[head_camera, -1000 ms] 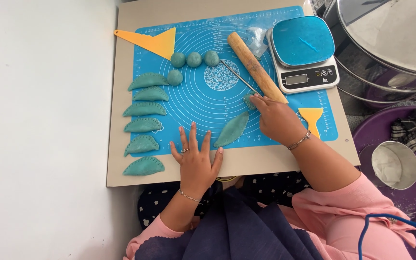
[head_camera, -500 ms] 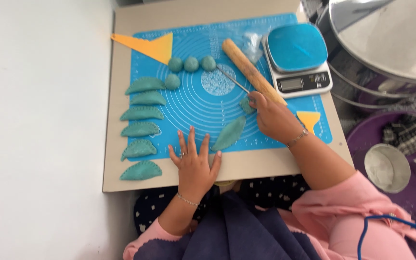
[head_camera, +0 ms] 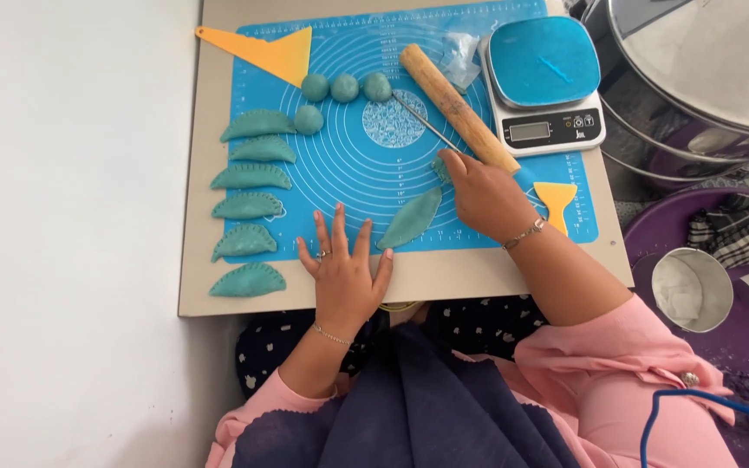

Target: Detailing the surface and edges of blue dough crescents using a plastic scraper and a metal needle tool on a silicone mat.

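Observation:
My left hand (head_camera: 344, 264) lies flat with fingers spread on the near edge of the blue silicone mat (head_camera: 348, 186), holding nothing. My right hand (head_camera: 483, 195) has its fingers closed, pinching the upper tip of a folded teal dough piece (head_camera: 409, 221) that lies on the mat between my hands. A thin metal utensil (head_camera: 422, 121) lies beside the wooden rolling pin (head_camera: 457, 108) and ends at my right fingertips; whether I hold it is unclear. Several finished teal crescent dumplings (head_camera: 249, 205) line the mat's left side. Several teal dough balls (head_camera: 345, 87) sit near the top.
The mat rests on a beige board (head_camera: 197, 299). A kitchen scale (head_camera: 543, 82) stands at top right, an orange triangular scraper (head_camera: 270, 50) at top left, a small orange scraper (head_camera: 556, 198) by my right wrist. Steel pots (head_camera: 704, 78), a purple basin (head_camera: 747, 225) and a metal cup (head_camera: 687, 290) crowd the right.
My right hand has stayed at the dough's upper tip with small finger movement. My left hand has kept its place. The view has shifted slightly.

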